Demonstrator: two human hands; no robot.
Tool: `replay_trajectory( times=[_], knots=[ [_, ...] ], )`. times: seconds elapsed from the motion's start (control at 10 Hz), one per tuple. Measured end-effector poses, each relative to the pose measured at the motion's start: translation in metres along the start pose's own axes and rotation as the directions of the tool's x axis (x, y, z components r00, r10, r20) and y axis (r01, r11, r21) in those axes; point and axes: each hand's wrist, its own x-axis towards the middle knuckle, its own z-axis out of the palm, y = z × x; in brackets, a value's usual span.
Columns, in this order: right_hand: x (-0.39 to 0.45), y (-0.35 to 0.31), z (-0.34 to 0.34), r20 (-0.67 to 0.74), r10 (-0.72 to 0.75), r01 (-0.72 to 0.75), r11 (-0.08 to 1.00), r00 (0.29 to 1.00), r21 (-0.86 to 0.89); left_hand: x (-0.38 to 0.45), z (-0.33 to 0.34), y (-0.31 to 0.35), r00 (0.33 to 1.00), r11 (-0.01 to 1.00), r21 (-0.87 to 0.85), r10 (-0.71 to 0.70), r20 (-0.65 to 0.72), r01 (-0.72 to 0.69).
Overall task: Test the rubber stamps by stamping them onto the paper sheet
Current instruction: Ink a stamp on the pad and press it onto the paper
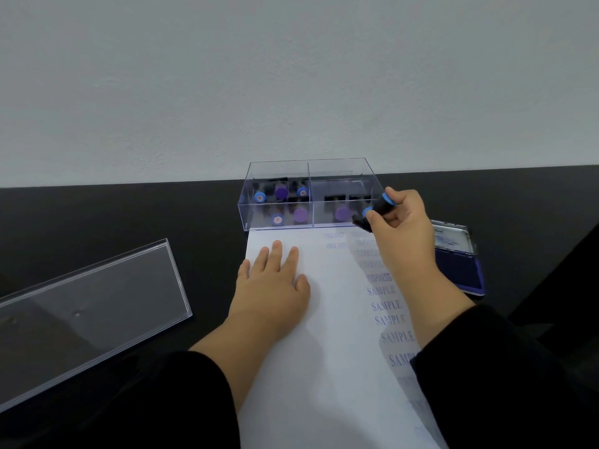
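A white paper sheet (327,335) lies on the black table, with blue prints such as "SAMPLE" down its right side. My left hand (272,286) rests flat on the sheet's upper left, fingers straight. My right hand (402,228) grips a black stamp with blue ends (379,210), tilted, just above the sheet's far right corner and in front of the clear box (278,170). That box has compartments holding several stamps with blue and purple tops. An open blue ink pad (460,270) lies right of the sheet, partly hidden by my right wrist.
The box's clear lid (90,306) lies on the black table (113,222) at the left. A pale wall rises directly behind the box. My dark sleeves cover the lower part of the view.
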Motion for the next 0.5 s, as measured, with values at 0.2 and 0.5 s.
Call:
replay_trajectory(
  times=[0.2,0.5],
  knots=[
    [-0.0004,-0.0013,-0.0024,0.009,0.012,-0.012,1.000,1.000,-0.028,-0.0003,-0.0006,-0.0007,1.000,1.000,-0.002,0.005,0.006,-0.005],
    [-0.0046,-0.0047,-0.0107,0.033,-0.003,0.007,0.993,0.999,-0.116,-0.0001,0.0010,-0.0002,1.000,1.000,-0.016,0.003,0.000,-0.003]
  ],
)
